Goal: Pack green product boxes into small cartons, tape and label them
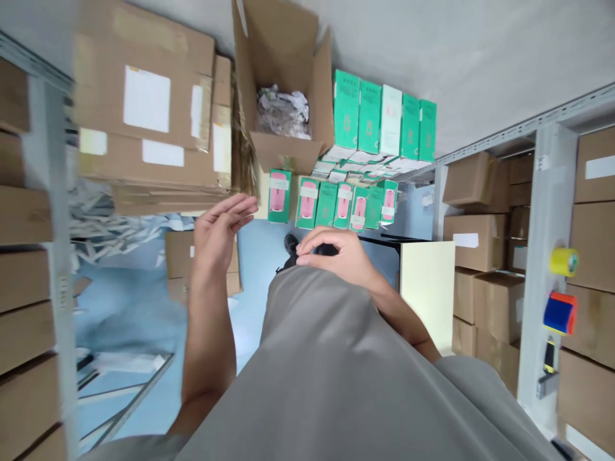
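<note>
The left hand (223,224) is empty, its fingers together and loosely bent, just short of the table's (262,192) front edge. The right hand (336,250) curves loosely, thumb and finger tips close with a gap between, and nothing shows in it. Beyond the hands, green boxes (328,203) stand along that front edge: one end box (279,195) lies near the left fingertips, while the others sit just past the right hand, untouched. They look like light, stiff card, smooth enough to slip and easily dented, so the opposite long sides seem the best hold. Behind the end box is an open carton (287,153) with crumpled packing (283,112); flattened cardboard (187,105) is stacked toward the table's left end.
</note>
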`<state>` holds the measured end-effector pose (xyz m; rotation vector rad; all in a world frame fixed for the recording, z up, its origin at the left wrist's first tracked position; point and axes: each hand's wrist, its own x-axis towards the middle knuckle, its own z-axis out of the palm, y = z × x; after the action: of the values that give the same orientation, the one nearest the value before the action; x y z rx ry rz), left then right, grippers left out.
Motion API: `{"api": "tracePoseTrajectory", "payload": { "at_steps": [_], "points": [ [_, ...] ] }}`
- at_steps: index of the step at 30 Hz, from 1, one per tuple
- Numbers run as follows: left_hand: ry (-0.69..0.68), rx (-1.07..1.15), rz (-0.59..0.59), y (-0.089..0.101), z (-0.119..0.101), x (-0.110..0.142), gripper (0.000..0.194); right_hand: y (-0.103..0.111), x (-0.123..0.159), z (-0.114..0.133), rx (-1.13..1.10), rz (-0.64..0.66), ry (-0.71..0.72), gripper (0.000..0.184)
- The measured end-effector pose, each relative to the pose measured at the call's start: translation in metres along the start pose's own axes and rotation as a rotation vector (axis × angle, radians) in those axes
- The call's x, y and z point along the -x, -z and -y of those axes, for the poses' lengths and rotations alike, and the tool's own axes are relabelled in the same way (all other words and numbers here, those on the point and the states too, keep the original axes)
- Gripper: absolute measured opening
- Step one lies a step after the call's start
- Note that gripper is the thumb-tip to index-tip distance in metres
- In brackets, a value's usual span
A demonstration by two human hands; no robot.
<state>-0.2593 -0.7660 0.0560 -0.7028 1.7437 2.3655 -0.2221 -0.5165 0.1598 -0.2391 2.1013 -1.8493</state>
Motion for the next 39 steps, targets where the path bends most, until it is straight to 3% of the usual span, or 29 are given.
{"api": "tracePoseTrajectory", "payload": {
  "at_steps": [8, 11, 15, 18, 20, 22, 26, 30, 34, 36, 39],
  "points": [
    [0.057, -0.045, 0.014, 0.011, 0.014, -0.013, 0.05, -0.012, -0.014, -0.004, 0.161, 0.173, 0.098, 0.021],
    [0.056, -0.064, -0.011, 0.018, 0.022, -0.021, 0.052, -0.015, -0.016, -0.007, 0.153, 0.193, -0.028, 0.02],
    [0.059, -0.083, -0.04, 0.03, 0.028, -0.034, 0.052, -0.019, -0.02, -0.009, 0.055, 0.308, -0.223, 0.041],
    [0.078, -0.139, -0.035, 0.031, 0.038, -0.045, 0.052, -0.023, -0.025, -0.004, 0.182, 0.333, -0.253, 0.036],
    [0.118, -0.204, -0.029, 0.028, 0.05, -0.054, 0.051, -0.025, -0.029, 0.001, 0.336, 0.282, -0.241, 0.03],
    [0.152, -0.273, -0.03, 0.023, 0.064, -0.063, 0.049, -0.027, -0.031, 0.003, 0.441, 0.234, -0.218, 0.042],
    [0.106, -0.49, -0.04, 0.009, 0.092, -0.077, 0.048, -0.03, -0.031, 0.001, 0.426, 0.259, -0.21, 0.047],
    [0.009, -0.912, 0.011, -0.018, 0.118, -0.078, 0.075, -0.03, -0.027, -0.001, 0.443, 0.206, -0.235, 0.041],
    [0.015, -1.193, 0.073, -0.047, 0.137, -0.072, 0.099, -0.028, -0.021, -0.001, 0.413, 0.11, -0.198, 0.045],
    [0.04, -1.244, 0.057, -0.05, 0.141, -0.071, 0.1, -0.023, -0.017, -0.004, 0.371, 0.089, -0.175, 0.04],
    [0.052, -1.181, -0.002, -0.037, 0.142, -0.072, 0.097, -0.012, -0.006, -0.01, 0.29, 0.057, -0.236, 0.021]
  ]
}}
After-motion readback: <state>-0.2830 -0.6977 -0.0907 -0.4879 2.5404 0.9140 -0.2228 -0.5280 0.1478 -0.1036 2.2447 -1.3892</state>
